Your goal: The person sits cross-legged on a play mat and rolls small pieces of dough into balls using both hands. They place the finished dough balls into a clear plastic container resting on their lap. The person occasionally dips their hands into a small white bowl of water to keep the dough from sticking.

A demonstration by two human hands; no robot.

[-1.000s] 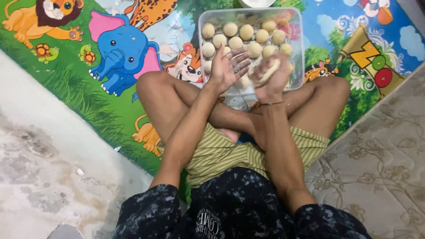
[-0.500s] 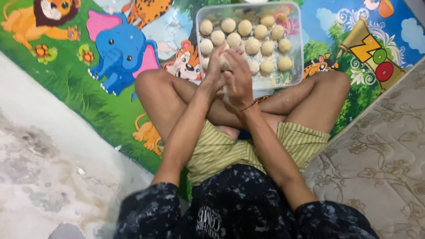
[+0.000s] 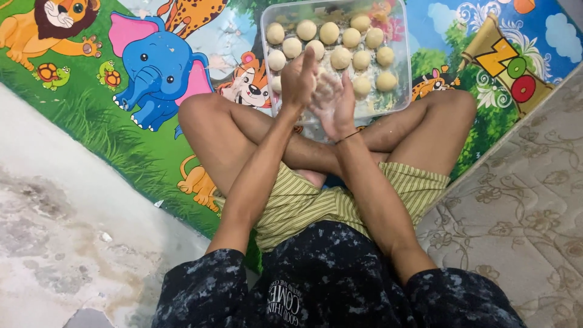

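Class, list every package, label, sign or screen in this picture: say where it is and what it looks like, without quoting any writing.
Clear plastic container: top centre, beyond the hands, rectangular, holding pale dough balls.
Printed sign picture: upper right on the play mat, slanted brown plank with coloured letters.
Shirt print: bottom centre, white lettering on dark fabric.
No screens.
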